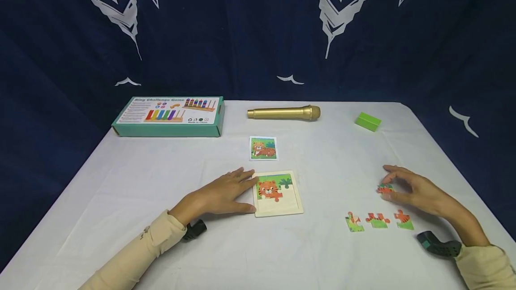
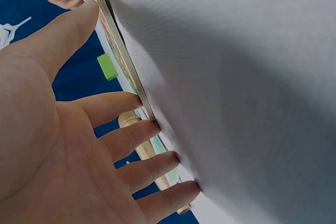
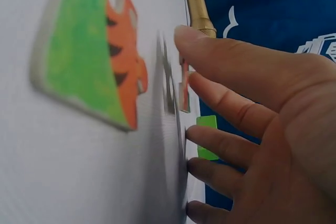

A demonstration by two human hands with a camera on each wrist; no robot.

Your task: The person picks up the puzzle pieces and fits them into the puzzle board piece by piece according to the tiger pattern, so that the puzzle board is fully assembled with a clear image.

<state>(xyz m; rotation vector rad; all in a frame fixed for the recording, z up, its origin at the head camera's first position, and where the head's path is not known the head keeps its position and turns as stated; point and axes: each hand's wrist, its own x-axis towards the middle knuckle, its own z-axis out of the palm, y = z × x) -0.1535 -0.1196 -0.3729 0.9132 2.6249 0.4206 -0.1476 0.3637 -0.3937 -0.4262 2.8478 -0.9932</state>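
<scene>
My left hand (image 1: 227, 191) lies with its fingers spread along the left side of a wooden puzzle tray (image 1: 298, 207). Its thumb and index fingertips touch the tray's rim. Inside the tray, joined pieces form a tiger face (image 1: 268, 189) on green, while the lower right shows bare wood. Over on the right, my right hand (image 1: 419, 191) pinches an orange-and-green puzzle piece (image 3: 185, 90) between thumb and index finger, just over the cloth. Three loose puzzle pieces, the left (image 1: 354, 223), middle (image 1: 378, 221) and right (image 1: 404, 220), lie in a row nearer to me.
Behind the tray is a tiger picture card (image 1: 264, 148). Farther back lie a teal Ring Challenge Game box (image 1: 169, 130), a gold microphone (image 1: 282, 113) and a green block (image 1: 367, 121). A dark blue patterned curtain (image 1: 250, 35) hangs beyond the white-covered table.
</scene>
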